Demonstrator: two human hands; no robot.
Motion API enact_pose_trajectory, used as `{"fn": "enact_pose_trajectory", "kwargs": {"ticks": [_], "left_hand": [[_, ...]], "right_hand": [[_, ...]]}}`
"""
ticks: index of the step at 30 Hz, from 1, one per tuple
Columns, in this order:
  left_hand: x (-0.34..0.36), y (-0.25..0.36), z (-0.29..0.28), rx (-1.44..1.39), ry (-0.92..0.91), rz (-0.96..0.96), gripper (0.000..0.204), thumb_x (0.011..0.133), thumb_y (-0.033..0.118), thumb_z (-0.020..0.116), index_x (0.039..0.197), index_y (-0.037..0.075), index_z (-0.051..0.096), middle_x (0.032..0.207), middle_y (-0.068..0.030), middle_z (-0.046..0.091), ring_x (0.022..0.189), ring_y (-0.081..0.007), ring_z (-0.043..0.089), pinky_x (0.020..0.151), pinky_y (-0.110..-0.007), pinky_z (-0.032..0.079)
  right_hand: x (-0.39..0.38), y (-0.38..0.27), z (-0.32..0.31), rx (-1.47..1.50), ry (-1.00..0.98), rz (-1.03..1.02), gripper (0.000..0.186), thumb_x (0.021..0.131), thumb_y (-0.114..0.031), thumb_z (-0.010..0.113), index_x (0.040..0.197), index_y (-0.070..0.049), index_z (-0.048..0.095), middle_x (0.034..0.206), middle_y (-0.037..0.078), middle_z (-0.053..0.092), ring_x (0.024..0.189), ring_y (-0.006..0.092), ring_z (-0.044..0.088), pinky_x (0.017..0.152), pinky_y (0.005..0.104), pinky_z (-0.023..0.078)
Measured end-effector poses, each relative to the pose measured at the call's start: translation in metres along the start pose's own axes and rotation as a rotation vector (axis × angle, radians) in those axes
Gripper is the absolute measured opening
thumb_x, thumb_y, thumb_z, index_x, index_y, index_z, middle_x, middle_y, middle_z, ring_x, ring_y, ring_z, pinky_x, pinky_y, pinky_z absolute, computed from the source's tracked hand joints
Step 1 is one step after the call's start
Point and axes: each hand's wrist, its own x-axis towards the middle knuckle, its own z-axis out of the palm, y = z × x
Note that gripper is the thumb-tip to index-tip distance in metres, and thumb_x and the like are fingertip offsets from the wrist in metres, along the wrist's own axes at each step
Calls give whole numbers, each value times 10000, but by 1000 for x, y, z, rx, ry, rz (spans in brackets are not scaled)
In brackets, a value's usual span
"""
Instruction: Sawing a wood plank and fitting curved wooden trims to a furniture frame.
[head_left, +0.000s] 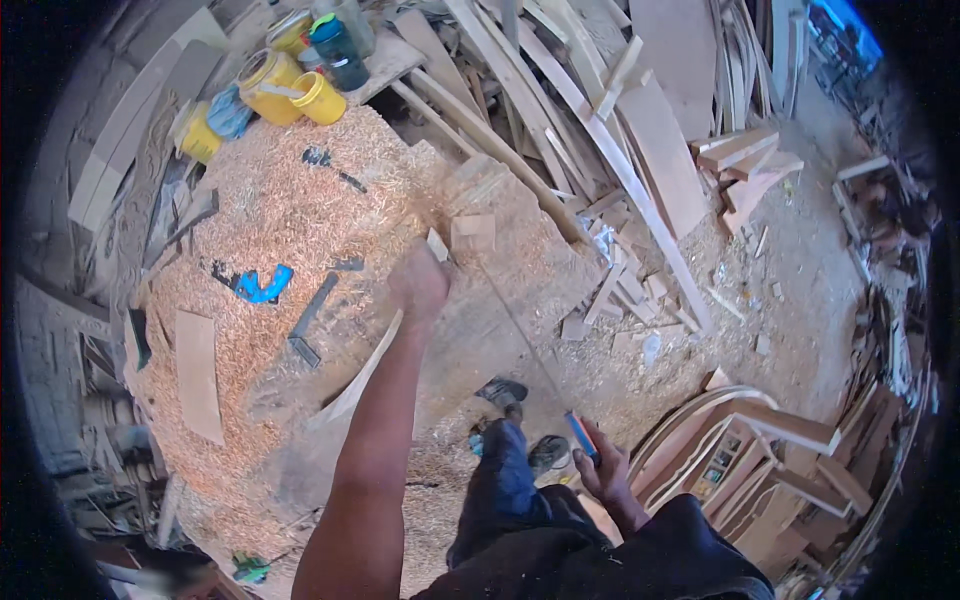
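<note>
My left hand is closed around a pale curved strip of wood on the workbench. One end of the strip pokes out past my fingers, and the rest curves back under my forearm. My right hand, low and to the right, grips the blue and red handle of a handsaw. The long thin blade is seen nearly edge-on and runs toward the bench just right of my left hand. Whether its tip touches wood I cannot tell. A small square wood block lies beyond the blade tip.
Shavings cover the workbench, where a blue-handled tool, a dark metal square and a flat board lie. Yellow buckets and a bottle stand at its far left. Planks lean beyond; curved wooden frames stand right.
</note>
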Motion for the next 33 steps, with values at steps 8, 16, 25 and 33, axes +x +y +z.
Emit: {"fn": "enact_pose_trajectory", "kwargs": {"ticks": [8,16,25,33], "left_hand": [[-2,6,-10,-48,-10,1,508,904,290,718,1357,72,638,1077,-194,773,952,-406,760,832,-528,577],[-67,-70,-3,-154,86,-41,525,911,279,725,1379,78,596,1258,-178,689,1034,-408,713,881,-528,578],[-173,-139,57,-74,129,-248,303,913,176,692,1205,109,649,1267,-119,697,969,-376,735,803,-487,606],[-396,-79,91,-446,219,-992,260,896,235,683,1130,122,693,988,-163,755,869,-415,734,749,-533,570]], "right_hand": [[201,-45,30,-457,109,-222,608,973,-287,743,1544,-132,604,858,144,773,608,308,694,547,407,518],[300,-74,106,-601,-103,-527,642,981,-239,688,1600,-161,536,1196,171,696,965,381,688,787,457,562],[296,-36,96,-686,-527,-676,842,914,-165,696,1694,-183,381,1434,247,571,1269,452,565,1077,521,491],[376,-37,91,-668,-888,-1010,926,888,-197,736,1712,-114,321,1505,289,524,1304,500,534,1148,501,434]]}}
